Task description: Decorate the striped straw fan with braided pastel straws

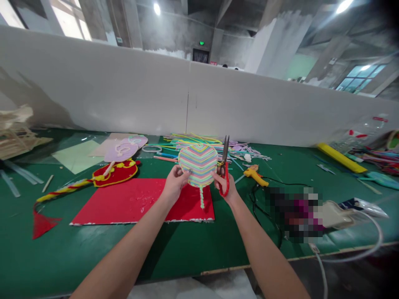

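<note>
Two hands of yours are up front: your left hand (176,182) has thumb and fingers pinched on one edge of a striped paddle (198,162), while your right hand (227,187) is closed around some scissors (225,155), its fingers also on the paddle's other edge. Scissors have red handles and dark blades, tips up. Left of that there's a fuzzy-looking red fan (116,174) with yellow trim, a twisted handle and a stringy red tassel (45,224), plus a flat red board (121,203) with rough white edges. Thin pastel strips (199,139) are heaped behind, and a yellow glue gun (257,176) lies to the right. All that's on a smooth green tabletop (187,249) with a plain pale partition (124,91) behind, bare concrete and lights beyond. Your paddle's held above the board's right end, rounded, with pastel chevron bands and a twisted pale-green stem hanging down.
</note>
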{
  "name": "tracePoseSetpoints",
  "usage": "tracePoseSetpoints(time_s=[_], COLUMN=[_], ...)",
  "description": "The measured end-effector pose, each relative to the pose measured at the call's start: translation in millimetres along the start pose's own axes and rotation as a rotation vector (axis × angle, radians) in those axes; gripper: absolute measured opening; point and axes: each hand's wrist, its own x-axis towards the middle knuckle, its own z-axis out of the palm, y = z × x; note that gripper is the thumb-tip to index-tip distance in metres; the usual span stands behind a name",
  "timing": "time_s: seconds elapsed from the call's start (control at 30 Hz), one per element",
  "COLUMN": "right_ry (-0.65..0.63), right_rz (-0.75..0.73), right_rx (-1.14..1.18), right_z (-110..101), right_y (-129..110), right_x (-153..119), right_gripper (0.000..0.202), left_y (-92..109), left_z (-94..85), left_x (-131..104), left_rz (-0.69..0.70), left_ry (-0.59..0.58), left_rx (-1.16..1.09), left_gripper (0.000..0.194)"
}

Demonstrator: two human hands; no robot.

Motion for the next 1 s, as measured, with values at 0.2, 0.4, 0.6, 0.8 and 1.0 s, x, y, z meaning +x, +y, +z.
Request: tracePoseSetpoints(time_s=[0.2,0.4,0.6,0.8,1.0], right_ry=[-0.005,-0.001,0.025,0.089,0.281], right_rz=[-0.001,0.001,-0.020,-0.037,-0.291], right_rx=[0.116,0.162,0.217,0.227,-0.042], right_z=[5,4,3,3,-1], right_y=[-5,-5,-5,-9,-21], right_x=[-2,0,1,2,-1], right_gripper=[0.035,0.033,0.031,0.035,0.023], left_y=[-3,-2,-4,-4,19], left_z=[-2.8,-6.5,-3.5,-9.4,-1.7], left_x=[1,6,7,10,-2], left_rz=[-0.015,-0.133,-0.222,-0.183,-0.405], left_ry=[-0.002,0.040,-0.024,0.073,-0.205], left_rx=[-0.060,-0.113,-0.035,0.137,0.073], left_gripper=[0.027,0.029,0.042,0.042,0.066])
